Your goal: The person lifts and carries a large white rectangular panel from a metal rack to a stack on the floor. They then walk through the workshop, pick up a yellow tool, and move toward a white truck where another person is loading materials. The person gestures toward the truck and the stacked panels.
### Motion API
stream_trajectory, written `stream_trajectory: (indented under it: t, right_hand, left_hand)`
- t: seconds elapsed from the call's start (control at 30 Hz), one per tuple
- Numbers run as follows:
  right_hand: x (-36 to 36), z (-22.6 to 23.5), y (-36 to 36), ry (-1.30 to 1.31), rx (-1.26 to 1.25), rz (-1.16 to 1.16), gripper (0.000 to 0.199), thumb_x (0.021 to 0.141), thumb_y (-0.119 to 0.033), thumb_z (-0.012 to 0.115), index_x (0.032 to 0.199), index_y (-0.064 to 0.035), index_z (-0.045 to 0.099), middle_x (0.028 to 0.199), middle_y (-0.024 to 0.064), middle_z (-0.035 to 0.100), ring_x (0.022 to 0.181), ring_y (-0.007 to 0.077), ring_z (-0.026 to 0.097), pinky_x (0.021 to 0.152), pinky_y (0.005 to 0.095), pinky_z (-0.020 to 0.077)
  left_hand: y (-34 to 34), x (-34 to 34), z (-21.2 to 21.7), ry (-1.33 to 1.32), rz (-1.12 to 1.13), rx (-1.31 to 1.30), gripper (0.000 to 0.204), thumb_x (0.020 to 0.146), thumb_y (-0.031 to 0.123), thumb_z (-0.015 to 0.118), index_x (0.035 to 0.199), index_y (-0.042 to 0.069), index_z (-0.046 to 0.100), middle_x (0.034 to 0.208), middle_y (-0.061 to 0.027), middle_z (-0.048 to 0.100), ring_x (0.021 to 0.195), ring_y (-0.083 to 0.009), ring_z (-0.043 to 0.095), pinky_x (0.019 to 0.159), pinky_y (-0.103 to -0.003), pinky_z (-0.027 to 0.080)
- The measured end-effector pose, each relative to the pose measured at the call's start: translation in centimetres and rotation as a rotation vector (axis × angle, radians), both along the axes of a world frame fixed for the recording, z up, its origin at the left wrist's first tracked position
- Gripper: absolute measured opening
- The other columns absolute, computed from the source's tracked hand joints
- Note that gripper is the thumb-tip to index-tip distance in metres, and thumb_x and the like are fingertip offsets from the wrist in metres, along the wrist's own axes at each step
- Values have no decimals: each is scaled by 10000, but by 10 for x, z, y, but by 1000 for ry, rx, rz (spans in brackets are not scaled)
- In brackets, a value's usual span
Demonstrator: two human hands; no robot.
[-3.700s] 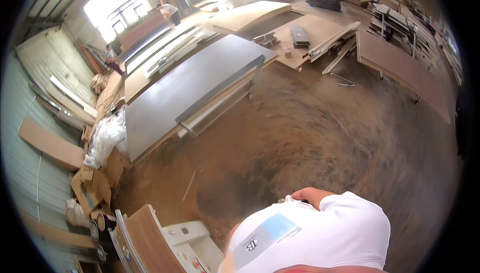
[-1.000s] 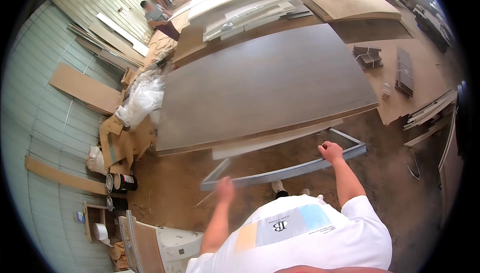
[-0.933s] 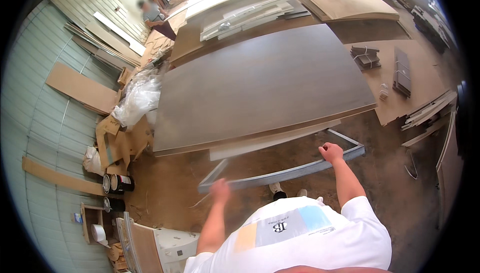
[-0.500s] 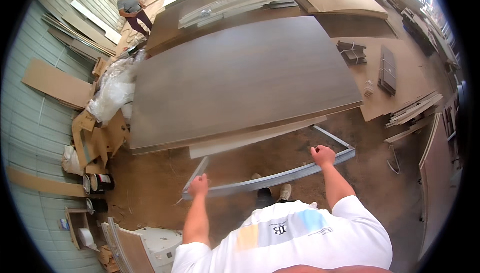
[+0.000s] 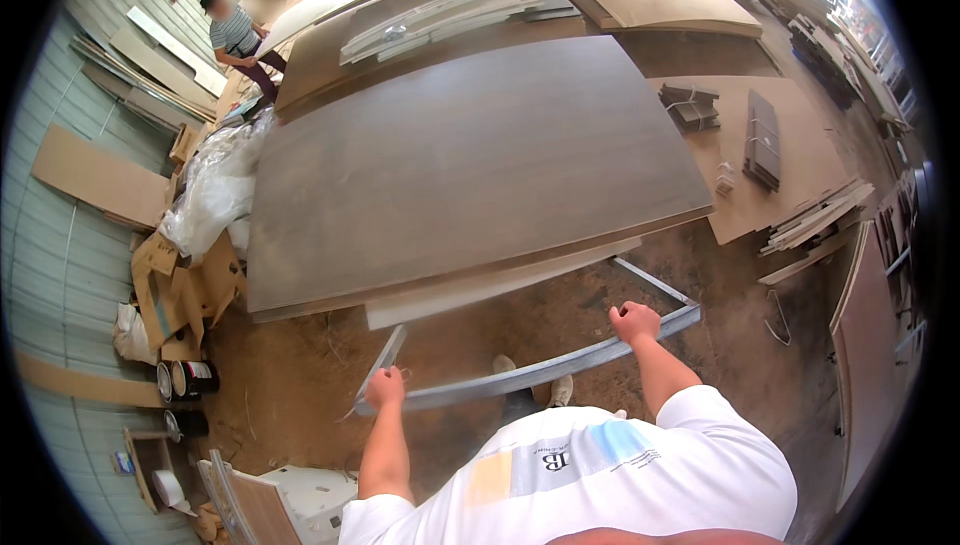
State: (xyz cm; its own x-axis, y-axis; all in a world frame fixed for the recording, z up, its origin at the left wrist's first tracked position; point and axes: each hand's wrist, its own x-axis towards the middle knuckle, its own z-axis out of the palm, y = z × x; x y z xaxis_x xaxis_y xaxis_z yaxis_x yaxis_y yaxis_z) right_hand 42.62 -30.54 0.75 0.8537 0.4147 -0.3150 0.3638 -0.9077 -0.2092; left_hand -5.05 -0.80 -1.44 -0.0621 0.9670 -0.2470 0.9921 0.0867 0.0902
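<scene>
A grey U-shaped metal frame stretches across in front of me, its side bars running toward the board stack. My left hand is closed at its left corner. Nearer the right end, my right hand is closed in a fist at the long bar. Fingertips of both hands are hidden from above. Beyond the frame lies a large dark brown board on a stack, with a pale strip under its near edge. My shoes show close to the long bar.
Cardboard, clear plastic wrap and black cans line the left wall. A co-worker stands at the far left. At right are tied dark panels, stacked pale strips and an upright panel.
The whole scene has shifted slightly left and mostly down in view. My hands keep about the same places along the metal frame. The co-worker's head and arms have changed posture.
</scene>
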Motion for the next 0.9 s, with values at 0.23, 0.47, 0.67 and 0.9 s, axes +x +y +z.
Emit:
stream_trajectory:
  t: [0.23, 0.47, 0.67, 0.9]
  right_hand:
    - [5, -5, -4, 30, 17, -8, 400, 827, -536, 579, 801, -173, 746, 842, 84, 734, 851, 295, 699, 757, 425, 538]
    - [7, 1, -10, 20, 21, 9, 407, 835, -550, 552, 828, -194, 750, 872, 64, 738, 873, 286, 698, 768, 426, 535]
    - [7, 1, -14, 60, 6, 13, 411, 849, -550, 545, 840, -186, 736, 880, 62, 735, 886, 272, 695, 760, 422, 534]
    - [5, 4, -12, 44, 31, 11, 413, 838, -552, 552, 817, -182, 734, 852, 75, 733, 860, 287, 698, 753, 427, 537]
  left_hand:
    - [2, -4, -9, 10, -36, 24, 398, 877, 460, 573, 842, 91, 716, 861, -159, 715, 848, -383, 680, 728, -497, 512]
    - [-7, 3, -3, 0, -26, 73, 372, 852, 410, 578, 818, 69, 720, 842, -161, 719, 809, -390, 679, 708, -516, 510]
    - [-8, 12, 7, 51, -43, 89, 343, 860, 397, 591, 836, 80, 722, 850, -156, 724, 818, -389, 684, 712, -508, 517]
    - [-6, 5, 1, 50, -35, 58, 356, 856, 384, 539, 856, 72, 710, 884, -164, 719, 844, -401, 675, 737, -529, 506]
